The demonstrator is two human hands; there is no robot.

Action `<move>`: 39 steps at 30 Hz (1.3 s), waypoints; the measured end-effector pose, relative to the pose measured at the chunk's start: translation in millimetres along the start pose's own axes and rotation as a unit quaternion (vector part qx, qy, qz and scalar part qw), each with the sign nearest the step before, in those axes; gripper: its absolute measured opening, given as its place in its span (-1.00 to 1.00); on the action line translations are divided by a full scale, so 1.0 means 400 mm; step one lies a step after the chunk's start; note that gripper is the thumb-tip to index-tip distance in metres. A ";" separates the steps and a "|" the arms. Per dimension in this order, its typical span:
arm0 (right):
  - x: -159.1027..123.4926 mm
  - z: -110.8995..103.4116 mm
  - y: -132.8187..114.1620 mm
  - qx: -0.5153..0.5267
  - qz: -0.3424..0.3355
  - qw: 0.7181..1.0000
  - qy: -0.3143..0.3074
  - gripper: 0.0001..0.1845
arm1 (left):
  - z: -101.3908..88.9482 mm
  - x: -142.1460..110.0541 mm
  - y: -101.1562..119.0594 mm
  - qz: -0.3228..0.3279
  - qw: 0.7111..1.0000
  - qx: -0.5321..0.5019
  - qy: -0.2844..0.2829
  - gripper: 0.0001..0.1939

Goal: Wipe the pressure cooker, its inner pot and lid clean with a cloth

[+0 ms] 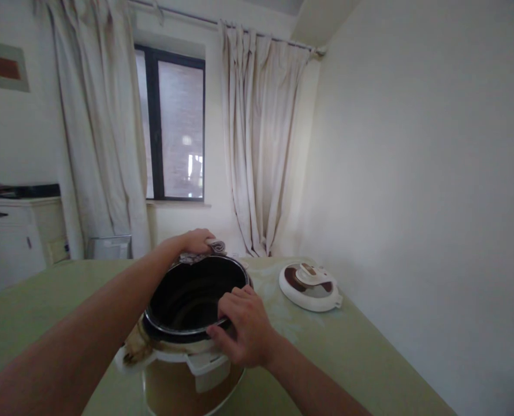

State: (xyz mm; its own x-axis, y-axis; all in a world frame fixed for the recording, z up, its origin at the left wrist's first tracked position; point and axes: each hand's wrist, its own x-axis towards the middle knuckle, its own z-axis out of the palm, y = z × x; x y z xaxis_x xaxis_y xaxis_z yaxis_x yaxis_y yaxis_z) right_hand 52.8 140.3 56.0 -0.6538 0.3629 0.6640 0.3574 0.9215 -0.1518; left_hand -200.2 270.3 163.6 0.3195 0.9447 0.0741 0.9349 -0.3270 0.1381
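In front of me stands a white and tan electric pressure cooker (192, 381) without its lid, with brownish stains around its upper rim. Its black inner pot (192, 289) sits tilted and raised a little out of the body. My right hand (244, 326) grips the pot's near right rim, the fingers over the edge and the thumb outside. At the far rim, my left hand (196, 241) is closed on a folded grey-patterned cloth (216, 247), which lies against the pot's edge. The fingertips of the left hand are partly hidden.
The cooker's round white and brown lid (311, 287) lies on the green table (317, 352) to the right, near the wall. Behind the table hang beige curtains (263, 138) beside a window (181, 127). A white cabinet (18, 231) stands at the left.
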 end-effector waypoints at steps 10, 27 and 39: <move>0.001 0.012 0.007 -0.038 -0.006 0.999 0.004 -0.61 | 0.040 0.065 0.364 0.143 0.987 0.028 -0.062 -0.67; 0.005 -0.005 0.003 -0.038 0.009 0.999 -0.018 -0.58 | -0.035 -0.175 -0.049 -0.081 0.997 -0.002 0.001 -0.62; 0.008 -0.010 -0.005 -0.005 0.012 1.000 -0.011 -0.58 | -0.074 -0.479 0.061 -0.100 0.992 -0.037 -0.069 -0.56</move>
State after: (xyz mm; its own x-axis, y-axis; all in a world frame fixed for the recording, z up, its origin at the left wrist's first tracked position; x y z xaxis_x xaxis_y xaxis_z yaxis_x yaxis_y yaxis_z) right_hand 52.5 139.1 61.3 -0.6591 0.3887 0.6438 0.3799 0.9109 -0.1610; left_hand -243.0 80.7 181.9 0.1514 0.9837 -0.0966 0.9695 -0.1287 0.2084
